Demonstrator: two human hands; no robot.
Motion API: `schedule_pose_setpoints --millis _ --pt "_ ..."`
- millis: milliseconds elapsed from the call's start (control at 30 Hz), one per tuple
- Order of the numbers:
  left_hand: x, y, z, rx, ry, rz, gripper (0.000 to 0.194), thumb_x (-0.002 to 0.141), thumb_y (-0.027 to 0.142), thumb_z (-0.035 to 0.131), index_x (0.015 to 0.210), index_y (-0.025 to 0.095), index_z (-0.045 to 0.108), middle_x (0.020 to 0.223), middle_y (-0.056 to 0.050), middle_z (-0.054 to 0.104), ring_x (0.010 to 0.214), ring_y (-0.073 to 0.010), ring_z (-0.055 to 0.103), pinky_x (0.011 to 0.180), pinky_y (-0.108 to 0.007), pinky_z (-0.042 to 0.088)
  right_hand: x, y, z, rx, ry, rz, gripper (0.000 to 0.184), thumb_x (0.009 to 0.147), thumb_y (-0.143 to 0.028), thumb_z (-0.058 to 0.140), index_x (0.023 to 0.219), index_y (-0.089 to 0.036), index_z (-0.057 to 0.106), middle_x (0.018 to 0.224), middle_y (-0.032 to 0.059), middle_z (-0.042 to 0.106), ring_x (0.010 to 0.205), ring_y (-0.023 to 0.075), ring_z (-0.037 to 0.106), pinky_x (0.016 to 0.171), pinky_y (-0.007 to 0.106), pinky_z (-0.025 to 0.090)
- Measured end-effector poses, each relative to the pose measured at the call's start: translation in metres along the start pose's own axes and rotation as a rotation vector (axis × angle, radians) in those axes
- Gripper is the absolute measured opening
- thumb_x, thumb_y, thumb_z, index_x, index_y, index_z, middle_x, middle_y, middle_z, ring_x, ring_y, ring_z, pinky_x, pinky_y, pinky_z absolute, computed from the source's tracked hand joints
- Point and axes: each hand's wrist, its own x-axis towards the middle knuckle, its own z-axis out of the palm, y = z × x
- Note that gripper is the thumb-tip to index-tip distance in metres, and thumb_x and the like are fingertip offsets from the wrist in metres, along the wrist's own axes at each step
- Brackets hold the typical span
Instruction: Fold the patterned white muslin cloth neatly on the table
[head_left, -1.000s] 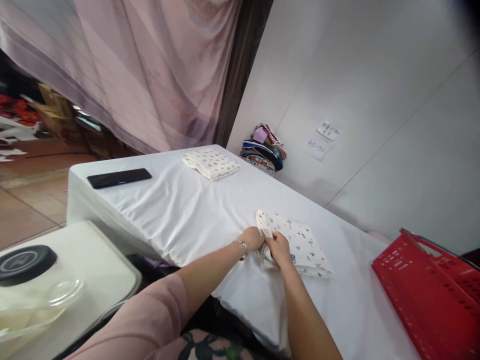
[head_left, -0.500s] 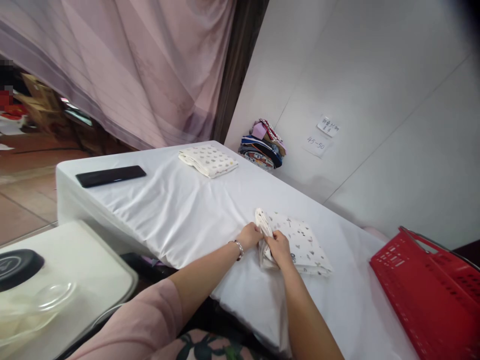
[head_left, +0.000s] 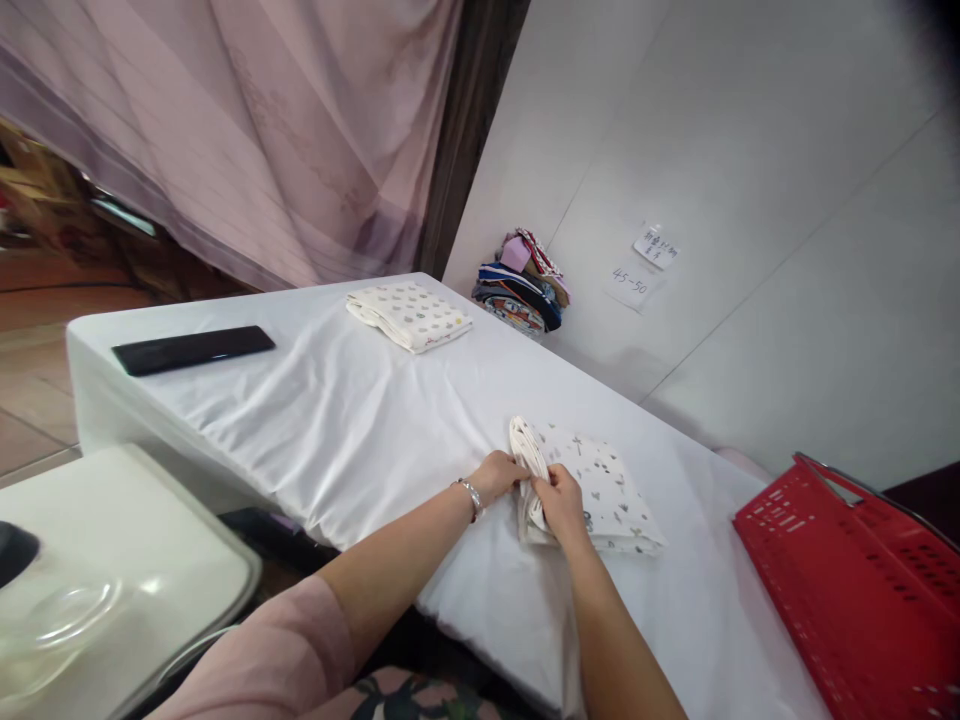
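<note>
A folded white cloth [head_left: 607,480] with small grey and dark prints lies on the white-covered table [head_left: 360,420]. Its left edge is a thick roll of layers, raised a little from the rest. My left hand [head_left: 498,478], with a bracelet at the wrist, pinches this edge from the left side. Close beside it, my right hand [head_left: 561,498] grips the same edge, fingers curled over the layers. The fingertips of both hands nearly meet and are partly hidden in the fabric. Farther back lies a second folded cloth [head_left: 411,316] with grey spots.
A black phone-like slab [head_left: 195,350] rests at the table's far left. Against the wall sits a stack of folded clothes [head_left: 521,285]. A red basket [head_left: 847,570] stands at the right. At lower left is a cream-coloured surface [head_left: 165,520] with a clear plastic lid [head_left: 75,615].
The view has shifted slightly, so the phone-like slab and cream surface sit farther left. Both hands keep their hold on the cloth's left edge, almost unmoved.
</note>
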Motion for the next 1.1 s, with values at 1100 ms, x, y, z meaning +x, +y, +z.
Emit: schedule_pose_setpoints --millis 1100 --pt "0.006 -0.013 -0.001 0.063 0.014 0.097 0.032 0.075 0.046 0.054 0.065 0.017 0.046 0.040 0.005 0.045 0.040 -0.0098 0.044 0.041 -0.020 0.034 -0.014 -0.012 -0.010 0.000 -0.240 -0.062 0.029 0.079 -0.036 0.046 0.098 -0.019 0.060 0.073 0.0010 0.063 0.063 0.0157 0.055 0.057 0.025 0.041"
